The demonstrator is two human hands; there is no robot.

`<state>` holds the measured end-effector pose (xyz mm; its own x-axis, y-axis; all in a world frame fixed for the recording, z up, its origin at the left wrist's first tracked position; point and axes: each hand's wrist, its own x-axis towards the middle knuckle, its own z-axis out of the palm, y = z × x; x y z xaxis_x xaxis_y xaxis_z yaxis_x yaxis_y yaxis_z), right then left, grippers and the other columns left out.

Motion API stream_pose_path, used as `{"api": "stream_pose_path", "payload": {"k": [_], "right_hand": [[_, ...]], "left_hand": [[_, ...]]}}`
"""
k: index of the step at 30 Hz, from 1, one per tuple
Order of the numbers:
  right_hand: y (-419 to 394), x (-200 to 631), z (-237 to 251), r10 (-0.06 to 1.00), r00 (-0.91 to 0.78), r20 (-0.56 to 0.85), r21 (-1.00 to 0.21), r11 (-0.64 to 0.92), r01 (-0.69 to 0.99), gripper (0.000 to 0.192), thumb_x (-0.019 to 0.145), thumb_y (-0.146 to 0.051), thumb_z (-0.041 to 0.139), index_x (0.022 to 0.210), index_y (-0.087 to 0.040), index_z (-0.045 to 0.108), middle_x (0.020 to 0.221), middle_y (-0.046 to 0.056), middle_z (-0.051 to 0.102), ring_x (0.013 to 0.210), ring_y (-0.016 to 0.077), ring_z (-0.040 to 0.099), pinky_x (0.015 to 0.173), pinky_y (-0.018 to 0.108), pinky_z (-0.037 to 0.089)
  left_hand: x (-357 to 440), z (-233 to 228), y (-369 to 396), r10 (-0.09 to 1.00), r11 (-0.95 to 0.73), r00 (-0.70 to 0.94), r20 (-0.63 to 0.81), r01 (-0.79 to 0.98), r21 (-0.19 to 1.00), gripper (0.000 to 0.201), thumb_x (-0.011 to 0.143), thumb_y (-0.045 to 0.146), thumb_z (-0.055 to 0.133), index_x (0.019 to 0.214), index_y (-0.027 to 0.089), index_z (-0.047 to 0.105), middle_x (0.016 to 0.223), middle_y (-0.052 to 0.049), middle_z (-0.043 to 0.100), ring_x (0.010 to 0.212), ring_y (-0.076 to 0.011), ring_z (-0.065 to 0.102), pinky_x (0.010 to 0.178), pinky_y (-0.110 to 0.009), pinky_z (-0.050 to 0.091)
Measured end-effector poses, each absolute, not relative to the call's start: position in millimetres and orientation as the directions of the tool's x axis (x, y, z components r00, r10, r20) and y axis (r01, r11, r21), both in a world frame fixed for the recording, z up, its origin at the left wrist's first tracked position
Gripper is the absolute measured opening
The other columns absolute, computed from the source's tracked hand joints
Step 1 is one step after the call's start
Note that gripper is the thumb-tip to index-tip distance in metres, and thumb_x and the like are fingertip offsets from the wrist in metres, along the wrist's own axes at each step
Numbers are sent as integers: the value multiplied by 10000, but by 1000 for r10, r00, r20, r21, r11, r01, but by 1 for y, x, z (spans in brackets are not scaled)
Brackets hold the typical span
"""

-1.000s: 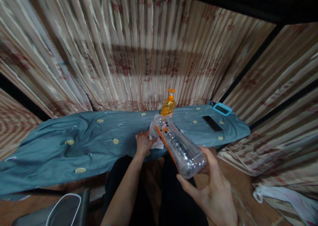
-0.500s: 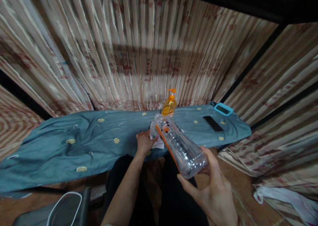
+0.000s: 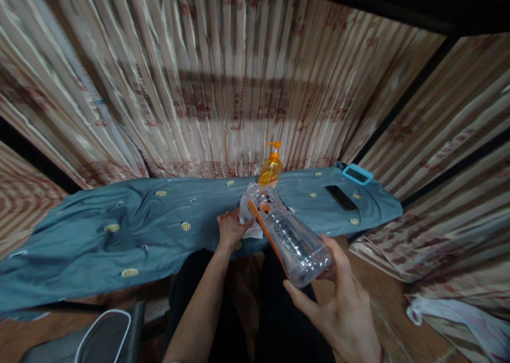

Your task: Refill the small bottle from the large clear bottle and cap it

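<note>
My right hand (image 3: 338, 304) holds a clear plastic bottle (image 3: 289, 235) by its base; the bottle has an orange strip along its side and is tilted away from me, mouth toward the table. My left hand (image 3: 230, 228) rests at the table's near edge, its fingers closed on a white cloth or tissue (image 3: 250, 229) just under the bottle's far end. Behind the bottle, an orange pump dispenser (image 3: 270, 167) stands upright on the blue cloth-covered table (image 3: 119, 230).
A black phone (image 3: 340, 197) and a blue-framed device (image 3: 357, 175) lie at the table's right end. Striped curtains (image 3: 223, 86) hang close behind and on both sides. A dark chair with a white-rimmed seat (image 3: 104, 337) is at lower left. White bags (image 3: 458, 315) lie on the floor at right.
</note>
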<state>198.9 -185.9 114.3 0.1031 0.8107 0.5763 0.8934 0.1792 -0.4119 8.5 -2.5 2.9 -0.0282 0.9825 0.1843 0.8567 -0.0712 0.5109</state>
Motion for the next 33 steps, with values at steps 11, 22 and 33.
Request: {"api": "stream_pose_path", "payload": {"k": [11,22,33], "right_hand": [[-187,200,114,815,101,570,-423,186,887,835,749,-496,680,1418,-143,327,1148,156,677,923,254,722,704,342,628],[-187,199,115,811,99,577,-416,188,890,817,753,-490,680,1402,-124,346,1156,164,674,892,237,729,733,326,624],[-186,200,115,804,91,587,-396,187,899,817,754,-516,667,1395,-113,360,1133,167,683,901,250,727,730,345,627]], "left_hand": [[9,6,-4,983,-61,-37,181,857,511,336,783,492,630,968,214,668,753,-34,670,861,-249,625,800,-343,354],[9,11,-5,980,-57,-60,191,831,553,399,775,464,652,1063,189,652,772,-30,682,871,-242,630,810,-336,350],[8,6,-1,954,-111,-81,287,797,594,253,776,405,620,897,193,688,686,-7,641,796,-219,623,778,-323,347]]}}
